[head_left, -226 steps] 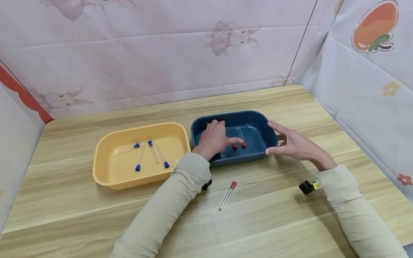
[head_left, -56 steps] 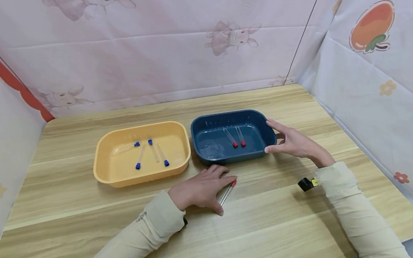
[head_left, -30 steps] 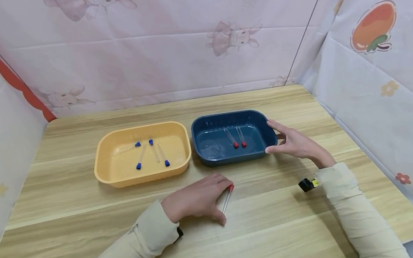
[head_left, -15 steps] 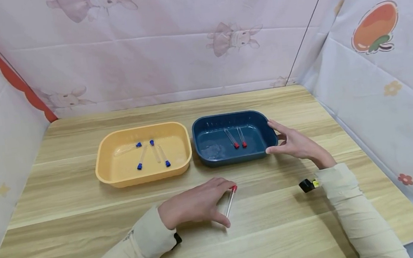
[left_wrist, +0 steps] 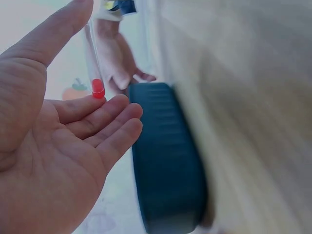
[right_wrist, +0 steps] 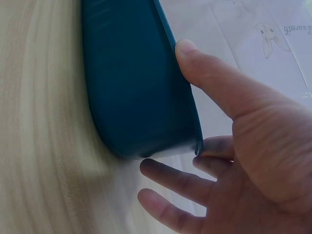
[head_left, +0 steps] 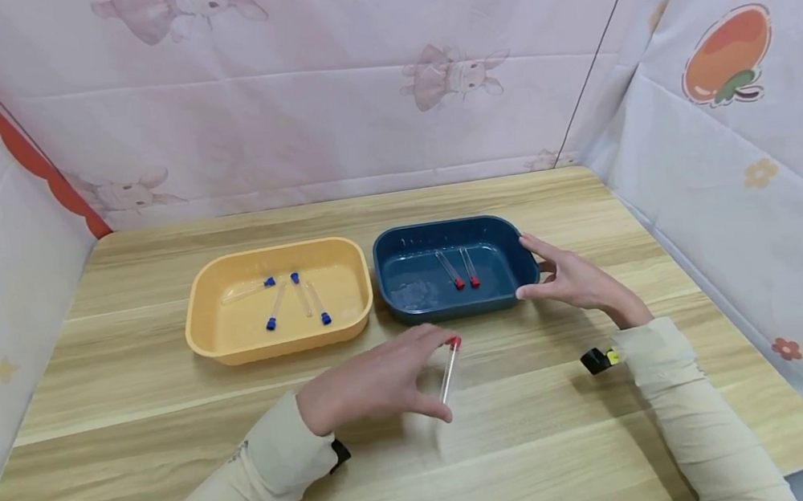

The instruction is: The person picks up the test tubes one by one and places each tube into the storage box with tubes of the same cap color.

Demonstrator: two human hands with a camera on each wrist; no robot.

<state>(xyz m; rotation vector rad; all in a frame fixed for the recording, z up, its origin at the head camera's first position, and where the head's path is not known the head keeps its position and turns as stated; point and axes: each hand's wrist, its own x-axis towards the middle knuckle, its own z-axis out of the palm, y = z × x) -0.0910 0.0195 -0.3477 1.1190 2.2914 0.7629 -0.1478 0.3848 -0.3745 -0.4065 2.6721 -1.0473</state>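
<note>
My left hand (head_left: 370,378) pinches a clear test tube with a red cap (head_left: 449,373) end to end, forefinger at the cap and thumb at the bottom. It hangs just above the table, in front of the dark blue bin (head_left: 451,308). The left wrist view shows the red cap (left_wrist: 98,88) against the forefinger; the other fingers lie loosely bent. My right hand (head_left: 577,280) holds the bin's right end, thumb on the near rim and forefinger round the far corner. Two red-capped tubes (head_left: 470,266) lie inside that bin.
Left of the blue bin stands a yellow bin (head_left: 273,350) with several blue-capped tubes (head_left: 315,301) in it. Both bins rest on a wooden table (head_left: 537,447). Printed cloth (head_left: 331,120) closes off the back and sides.
My left hand has come out of the blue bin, gone to the red-capped test tube on the table and raised it slightly. My right hand has stayed at the bin.
</note>
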